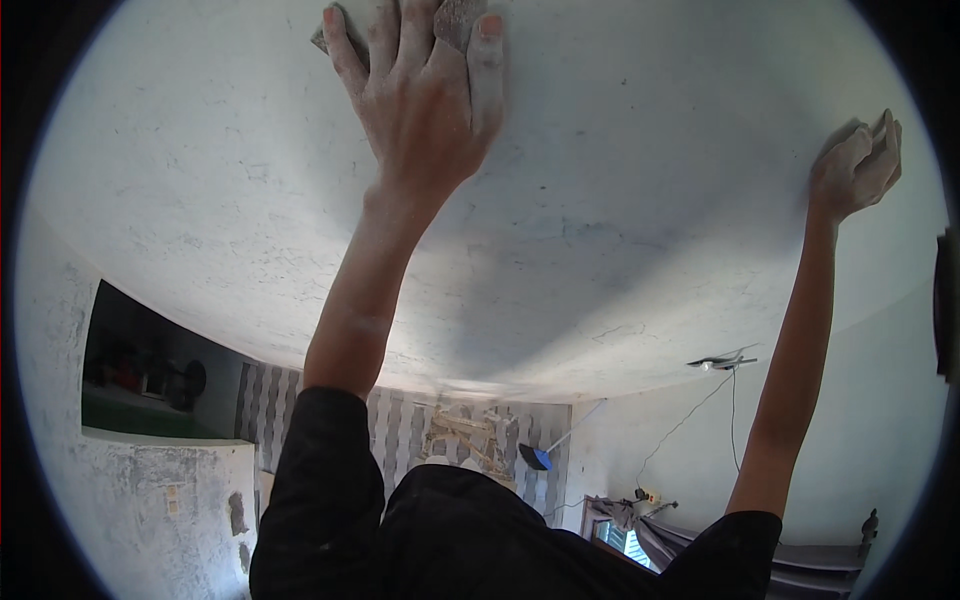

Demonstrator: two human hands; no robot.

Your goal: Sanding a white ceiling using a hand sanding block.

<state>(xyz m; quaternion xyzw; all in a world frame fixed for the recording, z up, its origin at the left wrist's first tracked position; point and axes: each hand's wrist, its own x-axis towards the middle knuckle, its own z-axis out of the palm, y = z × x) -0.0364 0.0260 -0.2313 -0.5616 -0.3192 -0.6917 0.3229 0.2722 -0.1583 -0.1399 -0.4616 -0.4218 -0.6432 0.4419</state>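
My left hand (425, 95), dusty white, reaches up to the top of the view and presses flat against a pale wall (560, 230). Under its fingers is a grey, gritty piece of sandpaper (458, 22); one corner shows beyond the little finger and another part beside the thumb. The fingertips are partly cut off by the upper edge. At the far right, my right hand (855, 170) leans on the wall with its fingers loosely bent, and nothing shows in it. Dust coats its fingers too. Small dark marks and scratches speckle the wall between the hands.
Low on the left is a dark opening (150, 370) in the wall. Below me lie a patterned grey floor (400, 420), a wooden frame (465, 435) and a blue broom (537, 457). A lamp (722, 362) with hanging wires and a draped dark curtain (690, 540) are at the right.
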